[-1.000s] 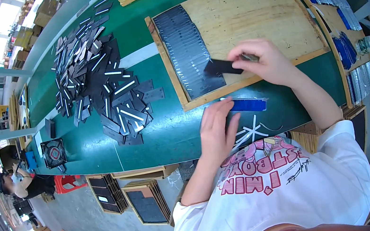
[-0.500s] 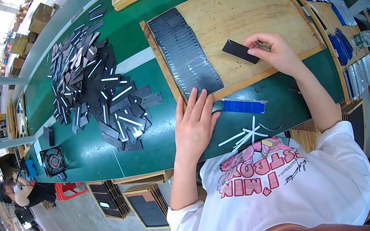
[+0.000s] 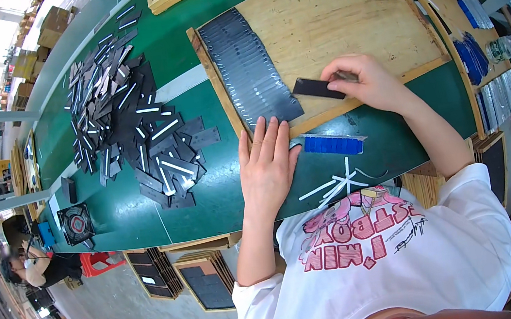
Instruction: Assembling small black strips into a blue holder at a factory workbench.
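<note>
My right hand (image 3: 366, 82) pinches a thin black rectangular piece (image 3: 316, 89) over the bare wood of a shallow wooden tray (image 3: 347, 20). A small metallic tool, perhaps tweezers, is partly hidden inside its curled fingers. Overlapping black pieces (image 3: 249, 64) form a row down the tray's left side, and the held piece's left end is close to that row's near right end. My left hand (image 3: 266, 177) lies flat with outstretched fingers, its fingertips across the tray's near rim by the bottom of the row.
Loose black pieces with white strips (image 3: 122, 107) are heaped left of the tray. Blue pieces (image 3: 334, 145) and white strips (image 3: 342, 185) lie near me. A small fan (image 3: 75, 224) stands at left; a board with silver and blue pieces (image 3: 460, 49) is at right.
My right hand has moved slightly left with the black piece, bringing it nearer the row and turning it flatter. My left hand stays at the tray's near rim.
</note>
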A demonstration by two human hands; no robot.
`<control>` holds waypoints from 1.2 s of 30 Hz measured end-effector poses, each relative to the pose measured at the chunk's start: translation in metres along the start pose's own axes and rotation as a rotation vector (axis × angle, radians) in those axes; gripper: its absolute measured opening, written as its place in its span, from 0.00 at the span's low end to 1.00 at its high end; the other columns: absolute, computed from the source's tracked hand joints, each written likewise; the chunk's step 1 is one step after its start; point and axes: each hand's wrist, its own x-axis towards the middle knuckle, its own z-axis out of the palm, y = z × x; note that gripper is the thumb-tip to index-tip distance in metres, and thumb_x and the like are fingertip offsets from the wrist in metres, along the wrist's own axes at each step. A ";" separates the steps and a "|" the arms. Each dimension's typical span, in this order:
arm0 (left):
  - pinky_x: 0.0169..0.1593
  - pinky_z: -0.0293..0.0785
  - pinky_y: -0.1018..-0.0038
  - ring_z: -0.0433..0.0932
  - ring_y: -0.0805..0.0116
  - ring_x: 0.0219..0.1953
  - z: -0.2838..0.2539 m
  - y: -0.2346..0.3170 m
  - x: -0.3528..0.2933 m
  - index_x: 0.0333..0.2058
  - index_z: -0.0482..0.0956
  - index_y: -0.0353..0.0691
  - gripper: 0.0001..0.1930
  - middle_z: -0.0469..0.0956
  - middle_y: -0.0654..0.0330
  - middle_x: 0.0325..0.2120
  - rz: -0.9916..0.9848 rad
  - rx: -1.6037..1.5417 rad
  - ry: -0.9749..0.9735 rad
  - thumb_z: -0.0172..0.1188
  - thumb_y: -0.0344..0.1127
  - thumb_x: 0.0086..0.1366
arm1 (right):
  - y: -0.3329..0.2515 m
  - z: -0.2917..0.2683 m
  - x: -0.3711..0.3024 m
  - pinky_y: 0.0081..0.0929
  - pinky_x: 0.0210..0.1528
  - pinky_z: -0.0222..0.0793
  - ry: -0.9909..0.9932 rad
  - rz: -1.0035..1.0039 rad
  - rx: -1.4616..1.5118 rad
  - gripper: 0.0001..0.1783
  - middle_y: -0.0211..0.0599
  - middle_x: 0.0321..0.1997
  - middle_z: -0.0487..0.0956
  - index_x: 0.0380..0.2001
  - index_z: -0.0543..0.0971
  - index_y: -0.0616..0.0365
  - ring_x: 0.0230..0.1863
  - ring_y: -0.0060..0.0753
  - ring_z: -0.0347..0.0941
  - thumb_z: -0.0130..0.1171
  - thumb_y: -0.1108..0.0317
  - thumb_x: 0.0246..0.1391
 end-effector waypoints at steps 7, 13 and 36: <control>0.60 0.64 0.56 0.72 0.50 0.56 -0.013 -0.016 -0.012 0.47 0.76 0.34 0.14 0.78 0.50 0.47 -0.098 -0.149 0.344 0.56 0.24 0.61 | -0.014 0.040 0.032 0.34 0.45 0.69 -0.253 -0.219 -0.236 0.08 0.39 0.35 0.80 0.34 0.79 0.58 0.41 0.43 0.75 0.62 0.72 0.48; 0.59 0.64 0.53 0.70 0.49 0.56 -0.005 -0.013 -0.016 0.48 0.75 0.34 0.18 0.75 0.51 0.50 -0.051 -0.168 0.219 0.63 0.30 0.58 | -0.016 0.058 0.038 0.36 0.45 0.71 -0.222 -0.320 -0.290 0.09 0.41 0.37 0.80 0.36 0.79 0.59 0.41 0.45 0.76 0.62 0.73 0.48; 0.55 0.69 0.61 0.73 0.50 0.53 -0.001 0.002 -0.012 0.46 0.76 0.33 0.19 0.77 0.52 0.48 -0.012 -0.353 0.166 0.64 0.24 0.54 | -0.023 0.037 -0.079 0.31 0.36 0.73 -0.030 -0.315 -0.533 0.37 0.40 0.45 0.77 0.46 0.74 0.59 0.42 0.42 0.73 0.74 0.61 0.27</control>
